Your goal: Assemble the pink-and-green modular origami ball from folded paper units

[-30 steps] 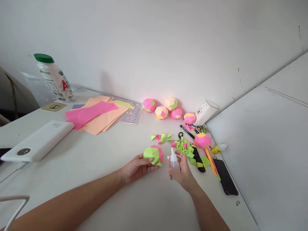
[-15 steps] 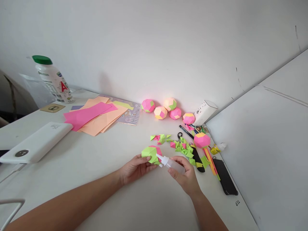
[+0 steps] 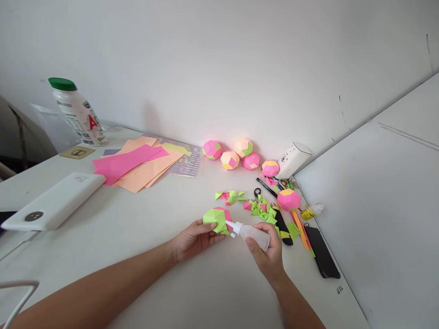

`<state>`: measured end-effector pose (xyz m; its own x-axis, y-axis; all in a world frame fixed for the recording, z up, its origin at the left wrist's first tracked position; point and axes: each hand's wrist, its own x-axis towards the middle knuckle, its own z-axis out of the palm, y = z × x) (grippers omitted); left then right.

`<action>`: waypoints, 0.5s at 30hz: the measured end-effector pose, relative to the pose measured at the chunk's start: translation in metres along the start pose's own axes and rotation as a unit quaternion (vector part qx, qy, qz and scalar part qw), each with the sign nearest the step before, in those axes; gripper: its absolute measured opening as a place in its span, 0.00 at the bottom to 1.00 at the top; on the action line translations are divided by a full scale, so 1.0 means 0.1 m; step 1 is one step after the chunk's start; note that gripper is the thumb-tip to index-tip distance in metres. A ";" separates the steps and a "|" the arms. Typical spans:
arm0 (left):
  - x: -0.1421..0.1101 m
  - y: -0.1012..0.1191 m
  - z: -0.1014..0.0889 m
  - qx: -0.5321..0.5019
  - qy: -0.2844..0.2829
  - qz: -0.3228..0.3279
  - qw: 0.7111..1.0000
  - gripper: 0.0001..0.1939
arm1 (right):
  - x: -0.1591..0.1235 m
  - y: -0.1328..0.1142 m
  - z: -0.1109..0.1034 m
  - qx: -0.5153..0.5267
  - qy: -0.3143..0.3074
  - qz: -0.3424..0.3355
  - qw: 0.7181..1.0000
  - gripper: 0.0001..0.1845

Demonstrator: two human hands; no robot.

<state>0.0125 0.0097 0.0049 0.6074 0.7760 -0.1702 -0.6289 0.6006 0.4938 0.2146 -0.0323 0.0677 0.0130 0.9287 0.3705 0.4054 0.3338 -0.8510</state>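
**Glue nozzle at half-built paper ball**

Left hand (image 3: 194, 238) cups a green-and-pink paper ball (image 3: 217, 220) on the white table (image 3: 144, 237) — fingers curled around its near side, thumb on the green flap, ball resting on the tabletop at centre. Right hand (image 3: 267, 250) is wrapped closed around a small clear glue bottle (image 3: 249, 231), tipped almost flat, white nozzle pointing left and meeting the ball's lower right edge; whether it actually touches can't be told.

Just behind the hands — loose folded green and pink paper pieces (image 3: 262, 210). A finished pink ball (image 3: 288, 199) sits to the right of them, near a black phone (image 3: 322, 251) and a black-and-yellow tool (image 3: 281, 226). Five more paper balls (image 3: 230, 159) line the wall beside a white box (image 3: 293, 159). Far left: orange and pink paper sheets (image 3: 139, 164), a white power bank (image 3: 55, 201), a green-capped bottle (image 3: 77, 112).
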 end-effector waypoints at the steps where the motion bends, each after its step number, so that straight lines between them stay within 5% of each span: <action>1: 0.00 0.00 0.00 0.003 -0.003 0.000 1.000 0.10 | 0.00 0.01 0.00 -0.005 -0.006 -0.011 1.000 0.12; 15: -0.03 0.02 0.07 0.014 -0.004 -0.014 1.000 0.08 | 0.00 0.04 -0.01 -0.029 -0.030 -0.036 0.998 0.11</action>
<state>0.0123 0.0071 0.0121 0.6294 0.7566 -0.1771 -0.5975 0.6170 0.5122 0.2169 -0.0315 0.0648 -0.0719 0.9116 0.4048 0.4556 0.3911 -0.7997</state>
